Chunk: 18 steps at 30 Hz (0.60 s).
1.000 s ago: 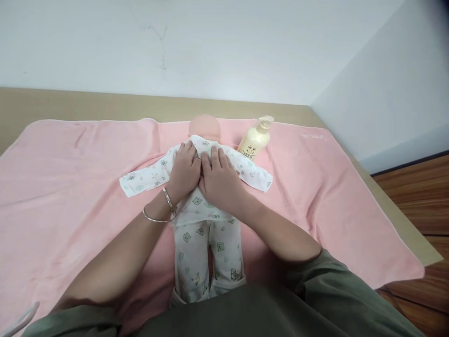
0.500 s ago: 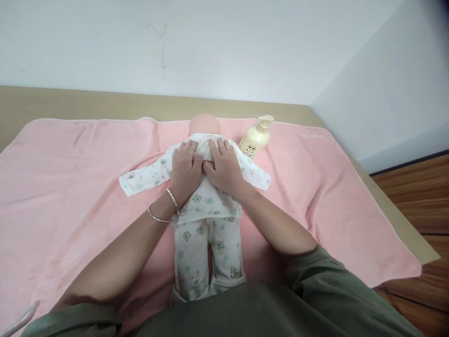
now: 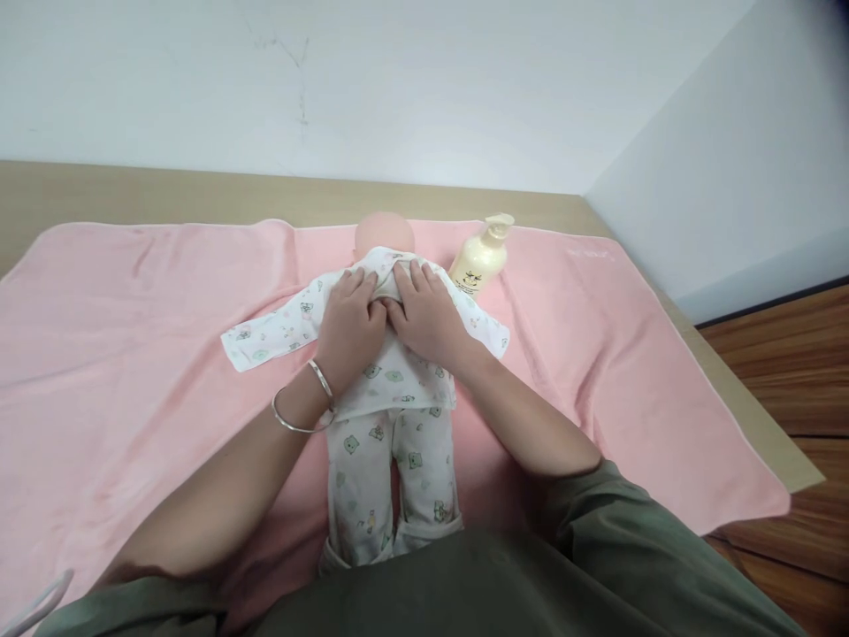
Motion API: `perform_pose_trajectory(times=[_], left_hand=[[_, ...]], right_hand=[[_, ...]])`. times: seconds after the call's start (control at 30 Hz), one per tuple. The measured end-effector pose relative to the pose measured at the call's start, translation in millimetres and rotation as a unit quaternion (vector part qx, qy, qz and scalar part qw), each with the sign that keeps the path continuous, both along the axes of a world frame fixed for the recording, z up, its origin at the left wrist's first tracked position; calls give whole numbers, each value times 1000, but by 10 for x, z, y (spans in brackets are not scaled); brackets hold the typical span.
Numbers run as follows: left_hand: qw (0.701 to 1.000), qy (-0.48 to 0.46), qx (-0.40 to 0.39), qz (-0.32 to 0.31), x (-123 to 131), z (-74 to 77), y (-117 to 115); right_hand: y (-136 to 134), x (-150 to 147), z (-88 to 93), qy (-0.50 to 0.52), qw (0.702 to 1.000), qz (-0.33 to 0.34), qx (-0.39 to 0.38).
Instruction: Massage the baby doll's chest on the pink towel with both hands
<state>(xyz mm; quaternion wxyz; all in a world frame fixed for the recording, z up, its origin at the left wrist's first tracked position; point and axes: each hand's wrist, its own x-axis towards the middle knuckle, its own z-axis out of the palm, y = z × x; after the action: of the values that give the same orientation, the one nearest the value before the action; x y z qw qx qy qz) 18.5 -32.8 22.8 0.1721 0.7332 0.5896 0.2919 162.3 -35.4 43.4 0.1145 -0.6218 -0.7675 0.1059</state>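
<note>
A baby doll (image 3: 385,232) lies stretched out with its bald head away from me; its face is out of sight. It wears a white long-sleeved top (image 3: 394,389) and matching trousers (image 3: 362,473) printed with small green animals. My left hand (image 3: 351,329), with a silver bangle at the wrist, rests flat on the upper torso, fingers extended. Beside it my right hand (image 3: 426,314) lies the same way, fingers spread. The thumbs come close together at the middle, and the cloth is rumpled between the hands.
Just right of the doll's shoulder is a cream pump bottle (image 3: 480,258). A pink blanket (image 3: 133,354) with a few folds covers most of the wooden table (image 3: 199,188). White walls (image 3: 424,97) rise behind and to the right, with brown wood panelling (image 3: 783,363) at far right.
The top's cloth near the doll's neck has bunched and shifted slightly toward the head under my hands. The hands stay in nearly the same place; the view has moved a little.
</note>
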Motion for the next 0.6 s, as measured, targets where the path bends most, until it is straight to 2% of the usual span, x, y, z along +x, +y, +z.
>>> perform_pose_trajectory(times=[0.17,0.27,0.43,0.6], left_hand=[[998,-50,20,20,-103,-48,176],[999,-45,19,23,-104,-75,188],[1000,-11,23,15,-79,-122,118],[998,47,7,-29,-2,19,-111]], right_hand=[[-262,-118,89,-46,998,50,16],[-288,-131,141,-29,998,51,3],[-12,18,110,51,998,11,-45],[299,156,-66,76,997,-30,-8]])
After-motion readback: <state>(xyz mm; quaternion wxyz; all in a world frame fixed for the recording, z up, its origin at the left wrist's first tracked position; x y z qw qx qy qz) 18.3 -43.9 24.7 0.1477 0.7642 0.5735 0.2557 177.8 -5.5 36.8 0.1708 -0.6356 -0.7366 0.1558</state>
